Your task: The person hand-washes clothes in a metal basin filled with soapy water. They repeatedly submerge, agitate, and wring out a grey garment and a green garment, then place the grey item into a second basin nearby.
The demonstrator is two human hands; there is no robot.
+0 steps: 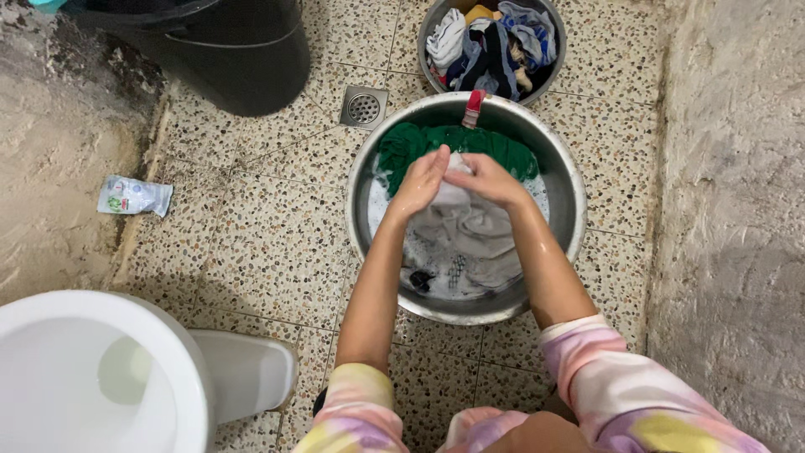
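Both hands meet over the middle of a steel basin (563, 180). The left hand (422, 179) and the right hand (488, 179) are pressed close together, fingers closed on a bunched fold of a wet grey-white cloth (464, 225). The cloth hangs from the grip down into soapy water inside the basin. A green garment (470, 141) lies along the far side of the basin, just beyond the fingers, and small dark pieces, possibly more clothing, show in the suds nearer the person. A red-handled object (474, 107) rests on the far rim. Beyond it stands a second basin (432, 80) full of mixed dry clothes. On the speckled tiled floor (268, 252) are a drain grate (363, 106), a black bucket (243, 59), a small sachet (132, 196) and a white toilet (101, 369).
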